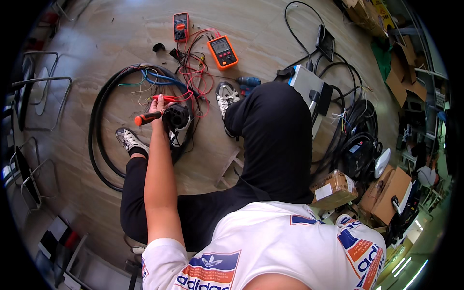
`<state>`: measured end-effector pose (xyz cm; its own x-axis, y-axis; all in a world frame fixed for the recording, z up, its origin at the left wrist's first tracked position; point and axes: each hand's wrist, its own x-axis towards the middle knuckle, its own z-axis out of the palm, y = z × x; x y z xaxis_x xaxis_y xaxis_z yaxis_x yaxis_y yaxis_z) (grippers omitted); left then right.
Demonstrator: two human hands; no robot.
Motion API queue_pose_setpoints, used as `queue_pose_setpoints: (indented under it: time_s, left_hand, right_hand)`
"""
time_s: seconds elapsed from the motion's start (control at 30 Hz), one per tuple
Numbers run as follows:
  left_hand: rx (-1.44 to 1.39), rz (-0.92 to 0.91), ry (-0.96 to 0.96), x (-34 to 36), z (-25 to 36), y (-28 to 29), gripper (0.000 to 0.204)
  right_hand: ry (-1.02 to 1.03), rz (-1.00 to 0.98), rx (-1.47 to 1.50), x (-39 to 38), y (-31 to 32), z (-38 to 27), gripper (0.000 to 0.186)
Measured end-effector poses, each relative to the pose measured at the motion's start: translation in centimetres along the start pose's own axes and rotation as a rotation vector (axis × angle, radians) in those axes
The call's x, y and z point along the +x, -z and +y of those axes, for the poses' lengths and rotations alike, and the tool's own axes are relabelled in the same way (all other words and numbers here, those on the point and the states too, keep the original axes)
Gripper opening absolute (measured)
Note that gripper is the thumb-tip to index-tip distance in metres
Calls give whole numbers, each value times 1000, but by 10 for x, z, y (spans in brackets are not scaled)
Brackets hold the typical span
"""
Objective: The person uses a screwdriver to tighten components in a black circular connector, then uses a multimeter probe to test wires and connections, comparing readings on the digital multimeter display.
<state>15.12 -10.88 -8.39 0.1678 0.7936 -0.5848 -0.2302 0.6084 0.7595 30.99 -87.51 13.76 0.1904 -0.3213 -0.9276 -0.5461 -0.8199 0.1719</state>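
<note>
Low over the floor, my left hand [157, 104] closes its fingers on a red test clip [166, 98] at the end of a red lead. An orange-and-black handled tool, like a screwdriver [145, 119], crosses at my wrist; whether the hand also grips it I cannot tell. Beside the hand is a black round-faced cable plug [177, 116], close to my shoe. Thin coloured wires [145, 82] fan out from the end of a thick black cable [95, 145] coiled around my left foot. My right hand is out of sight.
An orange handheld tester [223, 51] and a red-and-black multimeter [181, 27] lie ahead, with tangled red and black leads. A blue power drill [249, 82] is by my right shoe. Rightward are a white box-shaped unit [305, 77], black cables [355, 125] and cardboard boxes [334, 189]. Metal-framed chairs [46, 79] stand left.
</note>
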Motion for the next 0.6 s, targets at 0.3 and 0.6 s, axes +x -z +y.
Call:
queue_pose_setpoints:
  time_s: [0.3, 0.6]
  left_hand:
    - [13, -28, -49, 4, -8, 3, 28]
    - [-22, -31, -33, -6, 8, 3, 28]
  right_hand:
    - [-48, -61, 5, -1, 7, -16, 22]
    - [-107, -125, -51, 4, 10, -26, 23]
